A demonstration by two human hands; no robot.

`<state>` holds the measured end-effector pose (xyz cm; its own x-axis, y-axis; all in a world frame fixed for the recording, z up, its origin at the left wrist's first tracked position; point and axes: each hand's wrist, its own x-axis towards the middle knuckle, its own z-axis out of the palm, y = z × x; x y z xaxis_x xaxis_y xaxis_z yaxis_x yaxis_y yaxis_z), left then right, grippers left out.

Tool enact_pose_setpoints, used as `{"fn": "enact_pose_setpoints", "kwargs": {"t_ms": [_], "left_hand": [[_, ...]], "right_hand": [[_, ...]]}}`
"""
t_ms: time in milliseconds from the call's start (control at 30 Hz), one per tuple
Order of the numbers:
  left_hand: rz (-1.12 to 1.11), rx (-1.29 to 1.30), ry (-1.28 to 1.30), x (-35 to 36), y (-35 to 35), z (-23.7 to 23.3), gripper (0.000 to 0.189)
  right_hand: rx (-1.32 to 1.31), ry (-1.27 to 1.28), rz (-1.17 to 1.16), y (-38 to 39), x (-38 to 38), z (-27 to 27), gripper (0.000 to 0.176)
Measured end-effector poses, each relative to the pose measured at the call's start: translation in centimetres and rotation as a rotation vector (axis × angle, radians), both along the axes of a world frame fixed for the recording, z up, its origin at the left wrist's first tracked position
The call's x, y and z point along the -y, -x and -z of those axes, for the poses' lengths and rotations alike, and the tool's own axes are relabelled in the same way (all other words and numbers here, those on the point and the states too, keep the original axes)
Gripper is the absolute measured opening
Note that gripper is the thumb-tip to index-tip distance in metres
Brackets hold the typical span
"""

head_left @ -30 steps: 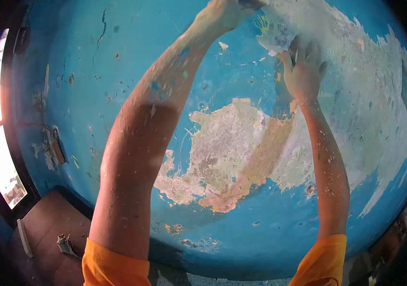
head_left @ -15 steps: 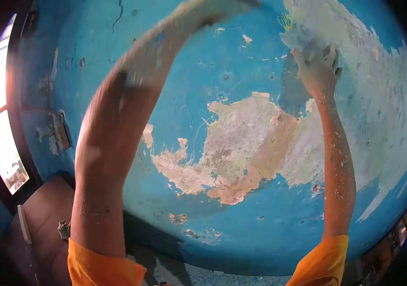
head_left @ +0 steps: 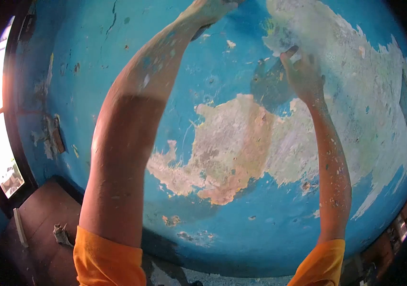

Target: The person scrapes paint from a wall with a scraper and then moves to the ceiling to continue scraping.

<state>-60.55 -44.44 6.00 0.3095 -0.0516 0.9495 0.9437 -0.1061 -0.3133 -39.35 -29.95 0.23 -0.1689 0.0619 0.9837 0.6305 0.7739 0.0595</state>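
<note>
My left hand (head_left: 214,10) is at the top edge of the view, close to the blue wall (head_left: 198,62). Its fingers are curled, and a dark tool handle (head_left: 200,31) shows beneath the wrist; the tool's other end is cut off or hidden. My right hand (head_left: 304,78) is against the bare patch (head_left: 356,100) where the paint is gone, thumb and fingers apart. Its fingertips are blurry against the grey surface. Pale paint flecks cover both forearms, and a shadow lies on the wall left of my right hand.
A second stripped patch (head_left: 232,143) with ragged paint edges spreads across the wall's middle. At left, a bright window (head_left: 0,152) stands over a brown surface (head_left: 41,214) carrying a pale stick (head_left: 20,228) and a small crumpled lump (head_left: 61,234). Debris (head_left: 232,281) lies along the wall's base.
My left hand, blurred before, shows more clearly and sits a little lower. My right hand has shifted slightly left in view and down. The whole view has turned a little.
</note>
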Motion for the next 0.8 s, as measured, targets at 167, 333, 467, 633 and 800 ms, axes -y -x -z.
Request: {"fn": "enact_pose_setpoints", "kwargs": {"t_ms": [167,333,467,633,800], "left_hand": [[-0.537,0.102,0.337,1.4,0.2,0.1,0.035],[0.198,0.077,0.274,0.6,-0.9,0.0,0.03],[0.08,0.282,0.322,1.0,-2.1,-0.8,0.028],[-0.717,-0.497,0.137,-0.1,4.0,-1.9,0.033],[-0.356,0.418,0.197,1.0,-0.7,-1.9,0.04]], "right_hand": [[0.088,0.188,-0.136,-1.0,-0.6,-0.7,0.078],[0.04,0.081,-0.104,-0.4,0.3,0.6,0.08],[0.005,0.114,-0.102,-0.4,-0.4,0.3,0.084],[0.028,0.149,-0.131,-1.5,0.3,0.7,0.087],[0.134,0.138,-0.177,-1.0,-2.4,-0.5,0.087]]}}
